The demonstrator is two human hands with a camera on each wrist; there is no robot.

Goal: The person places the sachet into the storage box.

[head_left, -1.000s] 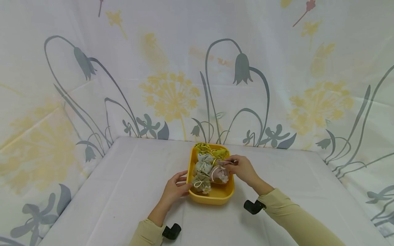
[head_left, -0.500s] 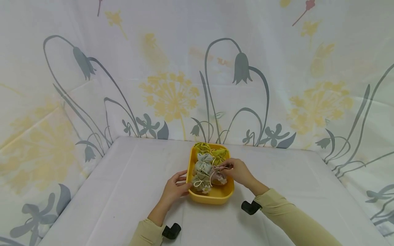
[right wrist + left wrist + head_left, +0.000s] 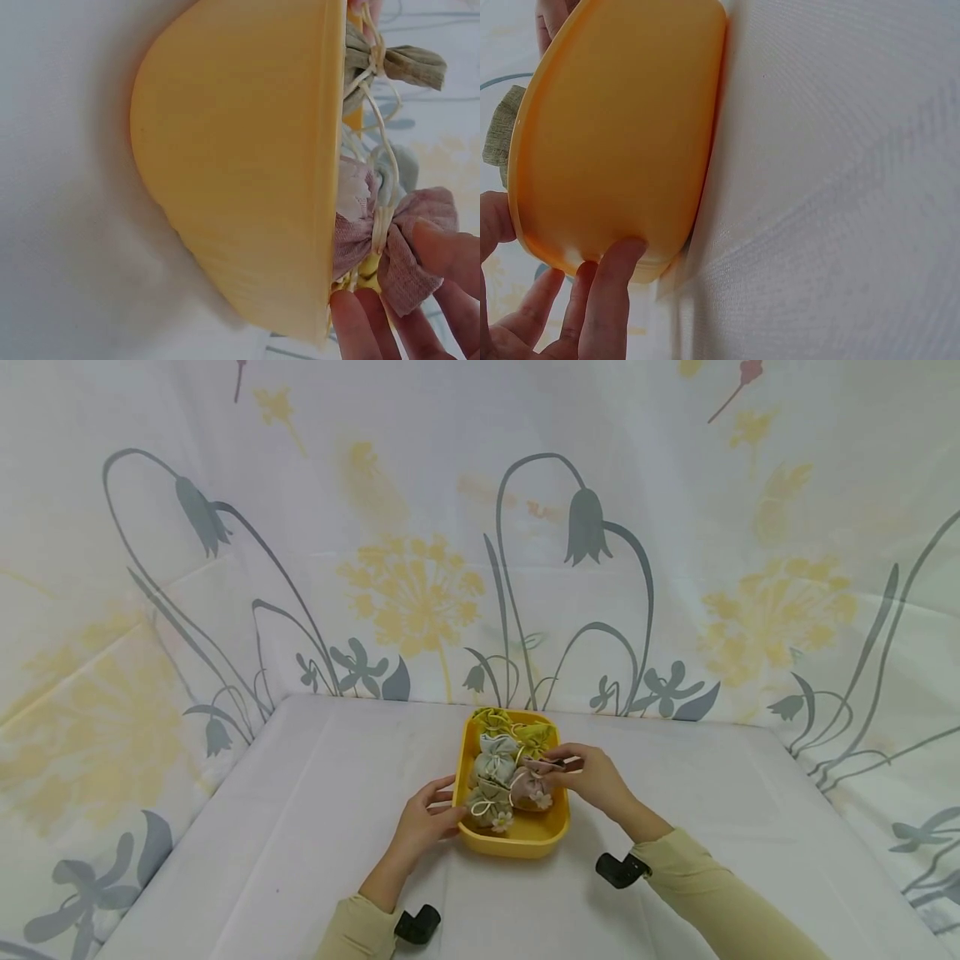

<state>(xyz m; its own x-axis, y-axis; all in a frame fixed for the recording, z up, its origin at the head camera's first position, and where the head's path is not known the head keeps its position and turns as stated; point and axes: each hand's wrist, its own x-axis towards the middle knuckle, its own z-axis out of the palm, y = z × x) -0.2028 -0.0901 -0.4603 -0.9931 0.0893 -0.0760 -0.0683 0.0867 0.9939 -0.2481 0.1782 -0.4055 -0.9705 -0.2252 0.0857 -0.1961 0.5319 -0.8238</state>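
In the head view a yellow tub (image 3: 525,847) stands on the table with several small drawstring pouches inside. My left hand (image 3: 422,818) holds the tub's left side, thumb at the rim, fingertips against the outer wall (image 3: 622,127). My right hand (image 3: 592,777) reaches over the right rim and pinches the gathered top of a mauve pouch (image 3: 531,789). The right wrist view shows thumb and fingers on the pouch's frilled top (image 3: 416,262), above its tied cream cord (image 3: 381,229). The pouch's lower part is hidden there behind the tub wall.
Beside the mauve pouch sit an olive-grey pouch (image 3: 490,806) with a white flower and a pale blue-grey pouch (image 3: 495,760). Two yellow-green pouches, one farther left (image 3: 491,721) and one farther right (image 3: 534,739), lie at the back. A flower-printed white cloth (image 3: 420,510) hangs behind the table (image 3: 337,793).
My right hand shifts left and then slightly back right, keeping hold of the mauve pouch, which sits a little lower in the tub. My left hand stays on the tub.
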